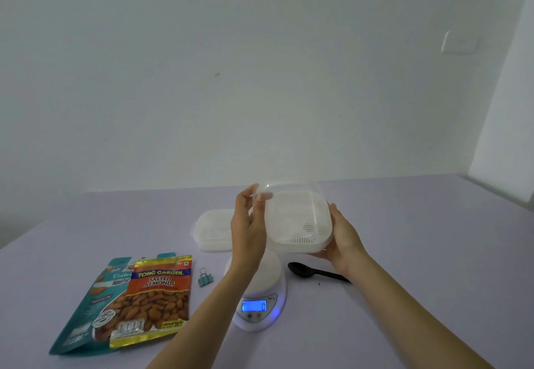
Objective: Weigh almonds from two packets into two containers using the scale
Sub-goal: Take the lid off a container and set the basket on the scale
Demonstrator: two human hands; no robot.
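Both hands, left [249, 224] and right [345, 237], grip a clear container [297, 218] above the scale [258, 296]; one packet [157, 296] reads "TONG GARDEN SALTED ALMONDS".

A pale lilac table [404, 253] meets a plain white wall [231, 65].

**Clear container held above the scale**

The left hand [248, 224] pinches the upper rim of a tilted clear container [297, 218], and the right hand [344, 238] cups its lower side. Beneath it on the table [404, 253], the scale [260, 296] shows 0 on a blue display. A second container [213, 230] sits behind. At left, the orange packet [156, 296] overlaps the teal packet [86, 305], beside a binder clip [205, 277]. A black spoon [315, 272] lies right of the scale.
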